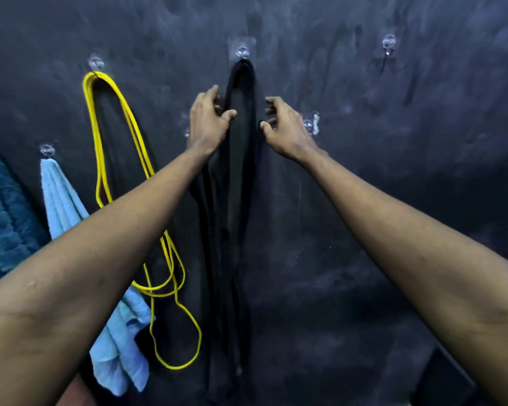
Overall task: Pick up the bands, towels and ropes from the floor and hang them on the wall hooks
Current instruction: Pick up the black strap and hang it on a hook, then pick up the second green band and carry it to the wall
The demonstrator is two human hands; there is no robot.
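Black band (241,148) on hook (242,52) looks soft, limp, light; grab near top fold. Left hand (208,118) pinches its edge; right hand (285,128) fingers loosely curled, empty

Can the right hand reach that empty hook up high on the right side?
Probably yes. The right hand seems free, and nothing hangs between it and the empty hook, though that sits higher, so it must stretch up.

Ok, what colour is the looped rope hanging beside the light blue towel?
Yellow. The rope shows best in the head view.
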